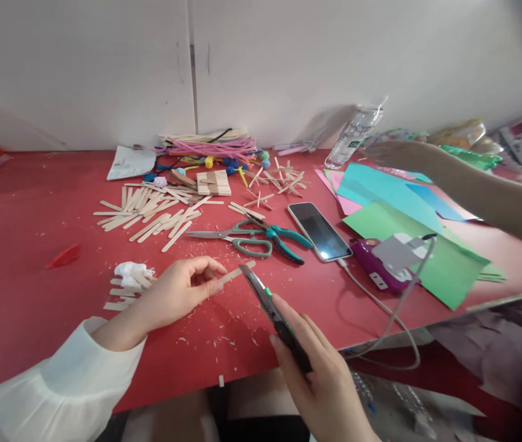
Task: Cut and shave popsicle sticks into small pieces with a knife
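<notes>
My left hand (182, 285) pinches one end of a wooden craft stick (237, 272), whose free end points to the right. In my right hand (322, 362) is a utility knife (283, 325), its blade extended and its tip right by the stick; whether they touch I cannot tell. Pale wood shavings (224, 341) lie scattered on the red tabletop below both hands. Several cut sticks (120, 292) and a crumpled white tissue (132, 273) lie beside my left wrist. Just beyond the hands are grey-green scissors (251, 247) and teal-handled pliers (283, 242).
Loose craft sticks (150, 212) spread behind my left hand. A phone (319, 230) is cabled to a purple power strip (383, 270). Coloured paper (389, 190), a plastic bottle (353, 138) and pink pipe cleaners (214, 147) lie farther back. Another person's arm (472, 184) reaches in from the right.
</notes>
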